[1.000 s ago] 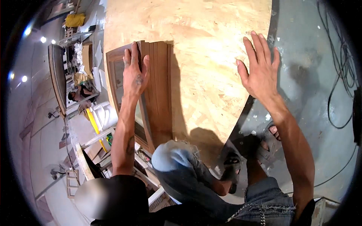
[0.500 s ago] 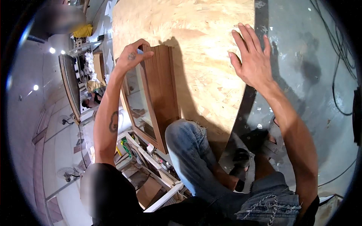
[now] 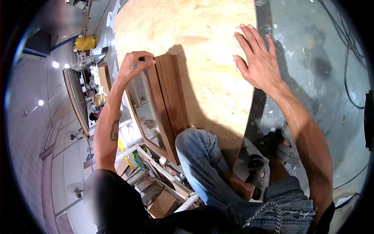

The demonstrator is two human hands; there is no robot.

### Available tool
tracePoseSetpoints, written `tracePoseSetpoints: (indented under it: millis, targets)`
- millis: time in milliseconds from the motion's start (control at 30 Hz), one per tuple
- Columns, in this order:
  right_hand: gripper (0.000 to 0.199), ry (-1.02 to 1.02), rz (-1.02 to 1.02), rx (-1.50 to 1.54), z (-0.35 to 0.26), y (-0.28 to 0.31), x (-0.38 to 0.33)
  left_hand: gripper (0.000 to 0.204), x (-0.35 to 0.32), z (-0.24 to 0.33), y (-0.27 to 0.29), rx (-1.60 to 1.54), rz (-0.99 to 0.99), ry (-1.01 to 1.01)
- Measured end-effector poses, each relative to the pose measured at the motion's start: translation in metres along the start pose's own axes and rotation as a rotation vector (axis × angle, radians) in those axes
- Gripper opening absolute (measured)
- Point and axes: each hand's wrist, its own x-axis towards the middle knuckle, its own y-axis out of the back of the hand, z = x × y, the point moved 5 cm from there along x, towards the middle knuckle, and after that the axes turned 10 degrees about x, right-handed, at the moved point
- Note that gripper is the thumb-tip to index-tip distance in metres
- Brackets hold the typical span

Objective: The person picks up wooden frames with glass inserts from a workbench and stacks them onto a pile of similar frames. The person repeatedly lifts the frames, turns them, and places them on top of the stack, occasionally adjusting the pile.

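A glazed wooden frame (image 3: 150, 113) is being gripped at its top by the curled left hand (image 3: 137, 63), on the left of a pale board (image 3: 220, 74). Seemingly, it is being held only slightly apart from adjoining brown pieces (image 3: 174, 93) so far. The right hand (image 3: 260, 64), empty, is being held spread near the board's right edge.

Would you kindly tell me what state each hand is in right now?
Left hand: closed on the far end of a glazed wooden frame.
Right hand: open, holding nothing.
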Motion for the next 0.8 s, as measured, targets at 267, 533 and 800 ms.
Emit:
tracePoseSetpoints:
  millis: [267, 533, 800]
  targets:
    - [0.052, 0.005, -0.018, 0.011, -0.004, -0.002, 0.002, 0.034, 0.005, -0.031, 0.003, 0.06, 0.072, -0.057]
    - [0.052, 0.01, -0.012, 0.02, -0.004, 0.001, 0.005, 0.049, 0.012, -0.049, -0.013, -0.145, 0.002, 0.009]
    - [0.05, 0.028, -0.013, 0.014, -0.003, 0.0, 0.003, 0.022, 0.017, -0.041, -0.029, -0.206, 0.021, -0.007]
